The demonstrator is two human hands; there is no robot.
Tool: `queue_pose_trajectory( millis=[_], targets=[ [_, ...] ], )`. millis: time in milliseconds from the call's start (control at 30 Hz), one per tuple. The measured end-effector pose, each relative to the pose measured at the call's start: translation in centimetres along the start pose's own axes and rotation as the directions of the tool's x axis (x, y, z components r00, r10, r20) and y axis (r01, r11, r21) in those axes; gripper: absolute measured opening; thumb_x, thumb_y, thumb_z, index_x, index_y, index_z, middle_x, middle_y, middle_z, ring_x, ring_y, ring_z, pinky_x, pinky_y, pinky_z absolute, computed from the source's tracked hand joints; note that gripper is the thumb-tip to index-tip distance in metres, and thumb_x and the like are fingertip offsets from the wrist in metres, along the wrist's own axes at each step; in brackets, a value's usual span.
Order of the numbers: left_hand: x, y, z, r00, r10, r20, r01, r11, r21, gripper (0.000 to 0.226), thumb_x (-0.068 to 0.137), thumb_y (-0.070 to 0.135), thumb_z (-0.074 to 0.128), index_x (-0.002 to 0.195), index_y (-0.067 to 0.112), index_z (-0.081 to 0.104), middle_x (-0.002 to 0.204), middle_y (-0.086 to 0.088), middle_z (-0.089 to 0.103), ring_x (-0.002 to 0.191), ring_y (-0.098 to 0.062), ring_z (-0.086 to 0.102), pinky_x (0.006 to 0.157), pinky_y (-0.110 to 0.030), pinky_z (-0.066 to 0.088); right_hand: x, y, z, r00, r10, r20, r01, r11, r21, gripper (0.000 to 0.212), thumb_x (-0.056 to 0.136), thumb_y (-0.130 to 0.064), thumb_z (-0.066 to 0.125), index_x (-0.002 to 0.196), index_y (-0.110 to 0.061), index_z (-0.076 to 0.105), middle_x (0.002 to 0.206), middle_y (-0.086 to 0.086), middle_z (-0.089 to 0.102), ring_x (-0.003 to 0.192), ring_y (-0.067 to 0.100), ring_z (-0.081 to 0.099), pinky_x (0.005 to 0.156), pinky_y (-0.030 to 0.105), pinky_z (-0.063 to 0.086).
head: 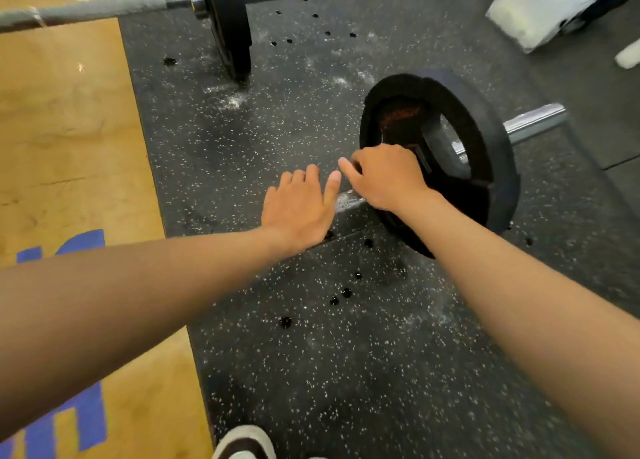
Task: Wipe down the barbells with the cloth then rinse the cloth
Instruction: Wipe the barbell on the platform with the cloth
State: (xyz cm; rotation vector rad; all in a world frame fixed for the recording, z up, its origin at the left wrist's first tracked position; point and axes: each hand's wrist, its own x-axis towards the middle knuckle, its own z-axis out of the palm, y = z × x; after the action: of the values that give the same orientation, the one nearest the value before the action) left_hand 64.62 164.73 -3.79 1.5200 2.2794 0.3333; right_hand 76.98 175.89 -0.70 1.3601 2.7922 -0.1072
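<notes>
Two hands (299,206) (384,176) on barbell (349,199); lettering unreadable

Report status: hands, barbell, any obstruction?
Left hand open, over knurled steel barbell shaft. Right hand curled at black rubber weight plate; grip unclear. No cloth visible. Nothing blocking.
</notes>
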Motion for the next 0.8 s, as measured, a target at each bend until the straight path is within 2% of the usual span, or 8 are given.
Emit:
queue_pose_trajectory(
  millis=[67,133,200,367,500,667,733,800],
  targets=[
    [-0.2,0.0,0.2,0.999,0.035,-0.040,-0.034,0.999,0.040,0.061,0.106,0.056,0.010,0.125,0.017,0.053,0.124,-0.008,0.064,0.115,-0.030,0.054,0.092,-0.049,0.043,-3.6,0.5,0.7,0.989,-0.017,-0.150,0.033,0.994,0.106,0.038,0.106,-0.044,0.044,0.110,-0.013,0.066,0.106,0.005,0.068,0.107,0.026,0.061,0.088,0.039,0.049],
    [-0.4,0.0,0.2,0.998,0.029,-0.055,-0.027,0.999,0.044,0.061,0.106,0.057,0.010,0.124,0.017,0.054,0.124,-0.007,0.064,0.114,-0.030,0.055,0.092,-0.049,0.042,-7.2,1.1,1.7,0.981,-0.058,-0.184,0.072,0.995,0.069,0.053,0.105,-0.039,0.048,0.146,-0.006,0.048,0.148,0.011,0.050,0.142,0.029,0.041,0.120,0.041,0.033],
    [-0.6,0.2,0.4,0.997,0.055,-0.050,-0.050,0.994,0.093,0.063,0.106,0.058,0.010,0.125,0.016,0.054,0.123,-0.007,0.065,0.114,-0.030,0.056,0.090,-0.048,0.044,-8.4,1.9,1.7,0.989,-0.096,-0.115,0.099,0.995,0.027,0.064,0.106,-0.039,0.048,0.156,-0.003,0.033,0.161,0.013,0.034,0.153,0.031,0.024,0.127,0.044,0.021],
    [-0.7,0.0,0.3,0.997,0.067,-0.029,-0.064,0.993,0.103,0.066,0.106,0.058,0.013,0.133,0.013,0.054,0.128,-0.010,0.064,0.119,-0.032,0.055,0.090,-0.048,0.045,-3.2,1.6,-1.6,0.970,-0.199,0.139,0.207,0.977,-0.043,0.057,0.106,-0.049,0.039,0.134,-0.002,0.054,0.128,0.016,0.060,0.122,0.035,0.053,0.106,0.046,0.042],
    [-0.3,-0.1,0.0,0.996,0.082,-0.025,-0.079,0.991,0.106,0.067,0.104,0.058,0.012,0.129,0.012,0.053,0.130,-0.012,0.062,0.121,-0.033,0.053,0.090,-0.048,0.043,0.1,1.0,-3.7,0.880,-0.143,0.453,0.213,0.971,-0.105,0.052,0.108,-0.052,0.033,0.120,-0.008,0.056,0.124,0.015,0.059,0.118,0.035,0.055,0.091,0.045,0.043],
    [0.2,0.1,0.4,0.998,0.061,-0.018,-0.057,0.984,0.170,0.077,0.098,0.056,-0.005,0.136,0.017,0.050,0.130,-0.010,0.058,0.117,-0.035,0.052,0.077,-0.045,0.037,1.1,0.2,-3.2,0.905,-0.122,0.407,0.174,0.980,-0.094,0.059,0.109,-0.054,0.022,0.090,-0.010,0.057,0.098,0.013,0.065,0.098,0.034,0.063,0.076,0.041,0.044],
    [0.5,0.2,0.6,0.999,0.046,-0.014,-0.043,0.986,0.162,0.073,0.098,0.053,-0.003,0.134,0.017,0.048,0.127,-0.010,0.058,0.114,-0.036,0.052,0.074,-0.044,0.035,-0.5,0.2,-2.2,0.961,-0.127,0.244,0.167,0.975,-0.150,0.059,0.109,-0.052,0.023,0.101,-0.009,0.063,0.101,0.013,0.065,0.099,0.032,0.061,0.079,0.040,0.042],
    [0.5,0.4,0.6,0.998,0.032,-0.058,-0.023,0.990,0.140,0.064,0.102,0.051,0.001,0.125,0.019,0.051,0.120,-0.008,0.060,0.109,-0.034,0.054,0.074,-0.043,0.035,-3.5,1.3,-1.5,0.971,-0.189,0.146,0.215,0.958,-0.192,0.061,0.108,-0.052,0.028,0.135,-0.003,0.052,0.132,0.016,0.057,0.124,0.033,0.051,0.105,0.041,0.040]
  ],
)
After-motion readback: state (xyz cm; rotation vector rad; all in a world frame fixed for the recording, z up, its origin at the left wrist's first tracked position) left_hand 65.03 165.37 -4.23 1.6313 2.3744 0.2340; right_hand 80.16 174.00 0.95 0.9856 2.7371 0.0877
